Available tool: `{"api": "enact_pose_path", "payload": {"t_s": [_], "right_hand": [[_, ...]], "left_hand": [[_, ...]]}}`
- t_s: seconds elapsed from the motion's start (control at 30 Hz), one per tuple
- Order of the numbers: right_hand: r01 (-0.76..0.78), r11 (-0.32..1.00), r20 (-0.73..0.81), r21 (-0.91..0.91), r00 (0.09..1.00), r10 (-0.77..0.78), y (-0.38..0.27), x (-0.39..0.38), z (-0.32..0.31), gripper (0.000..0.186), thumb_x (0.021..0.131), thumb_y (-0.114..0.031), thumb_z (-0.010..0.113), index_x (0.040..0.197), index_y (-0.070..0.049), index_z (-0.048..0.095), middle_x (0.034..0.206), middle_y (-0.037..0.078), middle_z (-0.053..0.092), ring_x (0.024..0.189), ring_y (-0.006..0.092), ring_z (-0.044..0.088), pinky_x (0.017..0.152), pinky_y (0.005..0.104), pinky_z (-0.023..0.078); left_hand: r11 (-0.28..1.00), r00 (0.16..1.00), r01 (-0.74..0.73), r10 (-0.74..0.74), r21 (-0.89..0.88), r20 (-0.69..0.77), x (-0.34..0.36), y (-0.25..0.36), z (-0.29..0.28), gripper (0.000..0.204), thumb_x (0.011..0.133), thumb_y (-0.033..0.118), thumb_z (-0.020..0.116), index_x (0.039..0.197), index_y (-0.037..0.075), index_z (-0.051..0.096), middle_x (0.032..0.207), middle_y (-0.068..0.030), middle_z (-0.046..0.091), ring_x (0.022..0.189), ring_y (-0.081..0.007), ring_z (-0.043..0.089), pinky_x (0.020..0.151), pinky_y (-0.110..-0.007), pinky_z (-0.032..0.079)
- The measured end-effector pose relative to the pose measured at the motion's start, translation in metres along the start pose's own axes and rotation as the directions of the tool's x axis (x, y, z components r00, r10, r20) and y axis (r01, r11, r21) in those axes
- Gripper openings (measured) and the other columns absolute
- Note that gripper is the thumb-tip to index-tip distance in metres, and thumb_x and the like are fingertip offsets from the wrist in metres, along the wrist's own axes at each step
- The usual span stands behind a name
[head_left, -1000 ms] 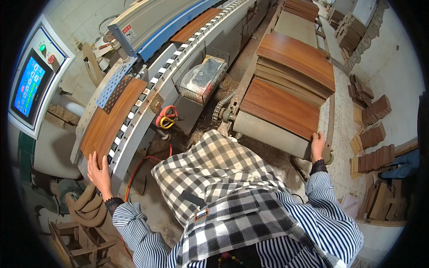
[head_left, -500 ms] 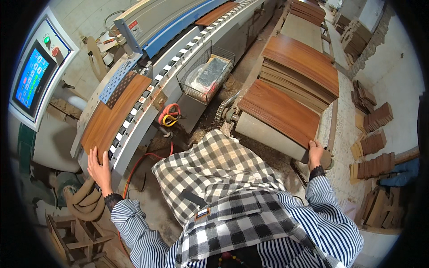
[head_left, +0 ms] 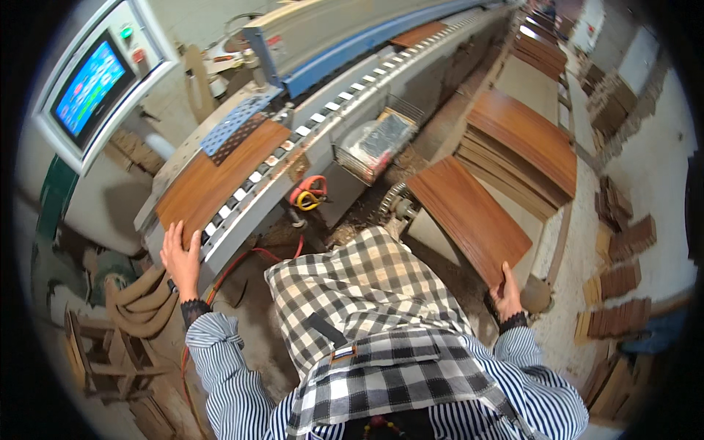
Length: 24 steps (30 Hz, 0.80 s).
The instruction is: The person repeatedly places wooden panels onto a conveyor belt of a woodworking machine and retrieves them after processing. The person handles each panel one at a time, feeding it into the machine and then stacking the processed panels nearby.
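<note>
My left hand (head_left: 181, 258) rests at the near end of a brown wood-grain board (head_left: 189, 195) in the machine's infeed track, fingers apart against that end. A blue perforated plate (head_left: 228, 125) overlies the board's far part beside a strip of white chain pads (head_left: 327, 117). My right hand (head_left: 505, 293) grips the near corner of a second brown board (head_left: 467, 213), which is lifted askew over a pale conveyor (head_left: 431, 246) at my right. Behind it lies a pile of similar boards (head_left: 521, 130).
A control panel (head_left: 89, 86) hangs at upper left. A wire basket (head_left: 374, 158), orange-yellow scissors (head_left: 308, 193) and a red hose (head_left: 258, 252) are along the machine. Coiled hoses (head_left: 136, 304) and a wooden frame (head_left: 103, 367) lie lower left; small board stacks (head_left: 627, 238) line the right wall.
The board in my right hand has swung out of line with the pile, its near end moving down and left. My left hand stays on its board. The view has shifted.
</note>
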State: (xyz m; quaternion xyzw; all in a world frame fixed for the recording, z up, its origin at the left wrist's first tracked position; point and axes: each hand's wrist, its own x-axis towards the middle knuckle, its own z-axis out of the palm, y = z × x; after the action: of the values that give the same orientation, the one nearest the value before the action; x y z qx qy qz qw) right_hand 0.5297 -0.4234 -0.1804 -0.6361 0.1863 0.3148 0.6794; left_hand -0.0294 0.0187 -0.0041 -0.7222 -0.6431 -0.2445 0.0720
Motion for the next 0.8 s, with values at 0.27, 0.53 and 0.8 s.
{"api": "enact_pose_path", "payload": {"t_s": [0.27,0.53,0.8], "right_hand": [[0.060,0.962,0.387,0.265,0.907,-0.164,0.014,-0.002,0.041,0.052,0.083,-0.035,0.073,0.121,-0.003,0.056,0.115,0.013,0.064,0.100,0.0280,0.063,0.086,0.0377,0.052],[0.087,0.975,0.501,0.205,0.846,-0.181,-0.024,-0.080,0.042,0.063,0.081,-0.028,0.067,0.133,-0.001,0.045,0.125,0.014,0.057,0.111,0.0306,0.057,0.096,0.0453,0.047],[-0.015,0.999,0.646,-0.037,0.762,0.035,-0.017,-0.068,0.122,0.048,0.076,-0.029,0.065,0.117,-0.004,0.057,0.113,0.011,0.063,0.103,0.0280,0.060,0.090,0.0414,0.049]], "left_hand": [[0.997,1.000,0.014,-0.016,-0.082,-0.022,0.001,0.006,0.001,0.057,0.084,0.051,0.064,0.128,0.014,0.059,0.142,-0.0097,0.049,0.137,-0.0290,0.037,0.113,-0.054,0.020],[0.995,0.998,0.065,-0.066,-0.073,-0.016,-0.005,0.004,-0.004,0.060,0.084,0.053,0.064,0.129,0.013,0.059,0.144,-0.0088,0.047,0.138,-0.0289,0.035,0.114,-0.054,0.016],[0.992,0.998,0.063,-0.064,-0.106,-0.012,-0.003,0.008,-0.004,0.060,0.084,0.053,0.065,0.129,0.013,0.059,0.143,-0.0100,0.048,0.138,-0.0293,0.035,0.114,-0.055,0.017]]}}
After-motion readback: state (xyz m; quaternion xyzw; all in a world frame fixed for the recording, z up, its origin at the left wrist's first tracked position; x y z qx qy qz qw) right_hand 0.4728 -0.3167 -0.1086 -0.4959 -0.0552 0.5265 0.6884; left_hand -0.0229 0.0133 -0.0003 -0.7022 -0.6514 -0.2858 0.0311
